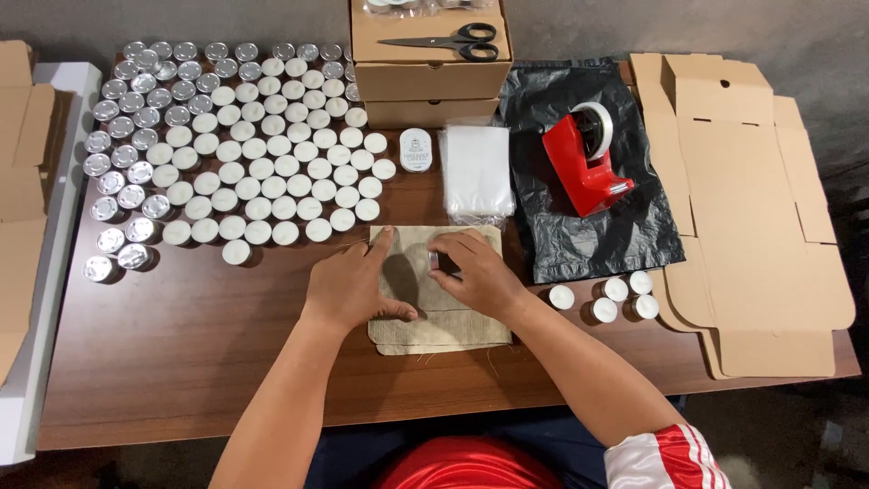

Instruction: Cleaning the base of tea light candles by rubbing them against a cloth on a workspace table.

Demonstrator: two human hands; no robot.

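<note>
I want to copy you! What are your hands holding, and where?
Both hands press a burlap pouch; right hand pinches a small silvery thing at the pouch's top, left hand flat.

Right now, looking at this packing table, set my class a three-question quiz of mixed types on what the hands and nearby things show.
1. True or false: the left hand rests flat on the burlap pouches.
2. What lies on top of the stacked cardboard boxes? A) scissors B) a hammer C) a ruler
3. What colour is the tape dispenser on the black plastic bag?

Key
1. True; the right hand pinches a small object on the same pouches.
2. A, the scissors.
3. Red.
</note>
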